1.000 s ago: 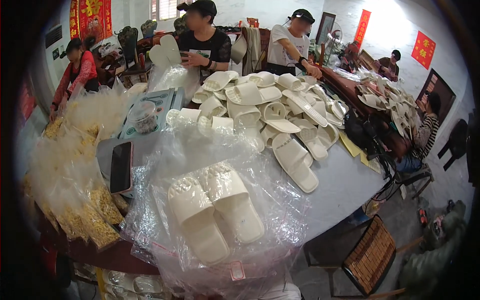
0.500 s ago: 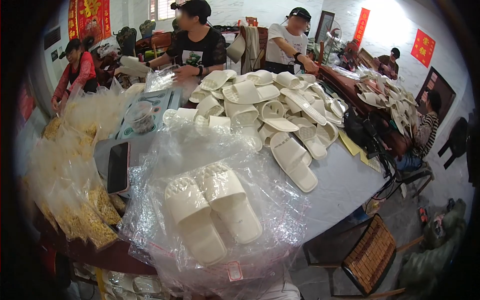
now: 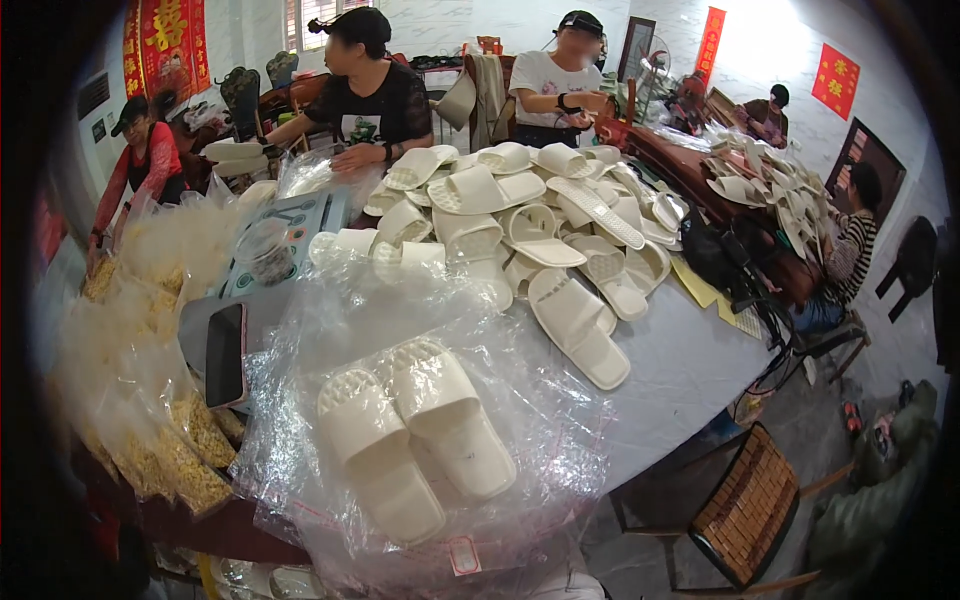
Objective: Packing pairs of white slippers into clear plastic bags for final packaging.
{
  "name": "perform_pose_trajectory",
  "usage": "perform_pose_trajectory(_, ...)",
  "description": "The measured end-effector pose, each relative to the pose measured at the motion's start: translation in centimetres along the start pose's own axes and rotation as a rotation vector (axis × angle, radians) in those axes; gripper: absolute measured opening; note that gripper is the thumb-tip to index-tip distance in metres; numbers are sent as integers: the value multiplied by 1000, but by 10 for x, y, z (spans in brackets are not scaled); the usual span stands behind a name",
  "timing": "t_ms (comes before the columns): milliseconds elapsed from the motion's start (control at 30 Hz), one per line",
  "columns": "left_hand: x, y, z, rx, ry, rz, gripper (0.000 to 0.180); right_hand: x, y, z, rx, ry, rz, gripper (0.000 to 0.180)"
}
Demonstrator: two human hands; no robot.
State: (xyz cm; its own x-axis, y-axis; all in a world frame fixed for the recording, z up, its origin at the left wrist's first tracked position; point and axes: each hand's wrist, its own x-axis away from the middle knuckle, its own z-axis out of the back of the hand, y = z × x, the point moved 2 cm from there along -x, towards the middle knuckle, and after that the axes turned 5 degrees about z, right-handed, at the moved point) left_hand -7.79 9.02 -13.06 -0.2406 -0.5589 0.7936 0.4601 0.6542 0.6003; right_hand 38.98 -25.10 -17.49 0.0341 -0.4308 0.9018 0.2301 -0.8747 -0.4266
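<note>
Neither of my hands shows in the head view. In front of me a pair of cream slide slippers lies side by side, toe openings pointing away. Under them is a loose stack of clear plastic bags that spreads over the near table edge. One bag bears a small white label with a red border. Past the bags, a large heap of cream slippers covers the middle of the table, some sole up. A single slipper lies at the heap's near right side.
Bags of small yellow pieces crowd the left, beside a phone and a clear round tub. Yellow paper and black cables lie right. A woven-seat chair stands near right. Several people work around, one with slippers.
My view has shifted slightly, so the table things sit a little lower and further left. The person in white has drawn both hands together; the person in red leans toward the yellow bags.
</note>
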Motion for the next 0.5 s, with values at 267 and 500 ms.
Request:
perform_pose_trajectory(267,-1,-7,6,68,-28,185,18,-11,8,-19,-27,15,3,53)
perform_pose_trajectory(500,-34,27,17,-94,-166,79,18,7,31,-79,-153,107,-35,55)
